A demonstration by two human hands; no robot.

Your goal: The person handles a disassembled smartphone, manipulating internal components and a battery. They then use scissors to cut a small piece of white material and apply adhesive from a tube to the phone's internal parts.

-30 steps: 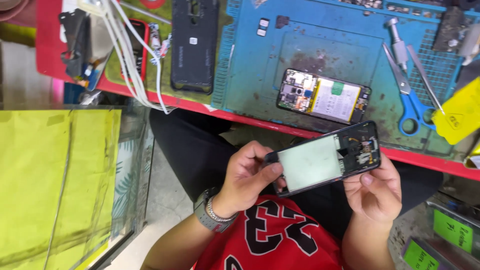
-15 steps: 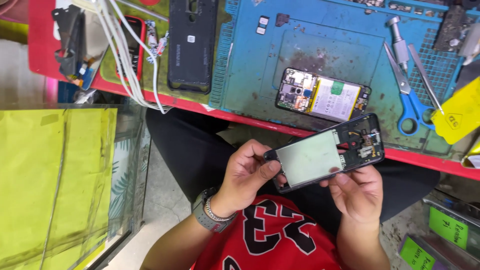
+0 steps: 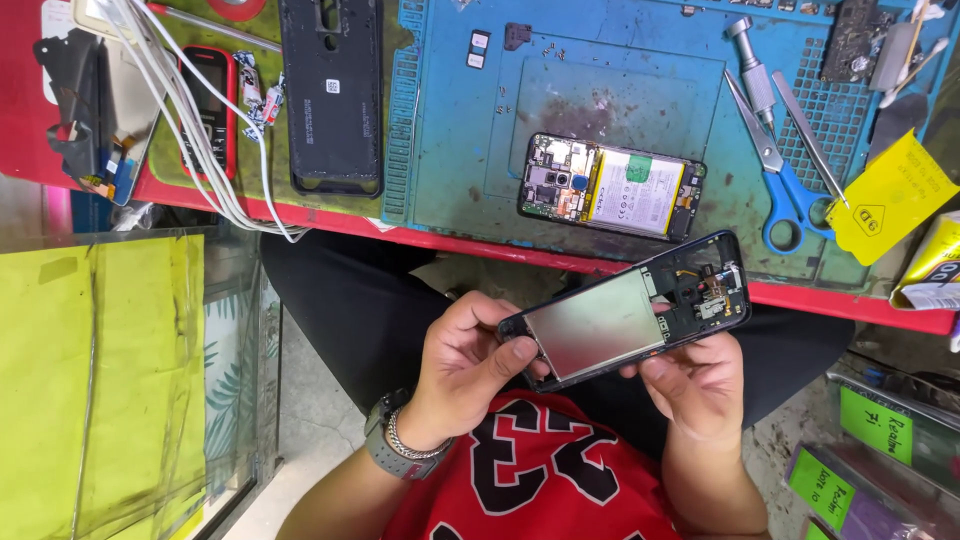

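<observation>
Across the far side runs a red workbench [image 3: 300,215] covered by a blue repair mat [image 3: 450,150], and below its near edge both hands work over the person's lap. The phone frame [image 3: 625,310], a dark shell with a bare grey metal plate inside, is held tilted between them, clear of the bench. The left hand [image 3: 465,360] grips its left end, thumb pressed on the rim and fingers curled behind. The right hand [image 3: 695,385] supports the right end from beneath, fingers wrapped under the edge; how tightly is hard to tell from this angle. On the mat just beyond lies an opened phone [image 3: 610,188] showing its board and battery. A black back cover [image 3: 330,95] rests farther left, and blue-handled scissors [image 3: 775,175] lie to the right.
</observation>
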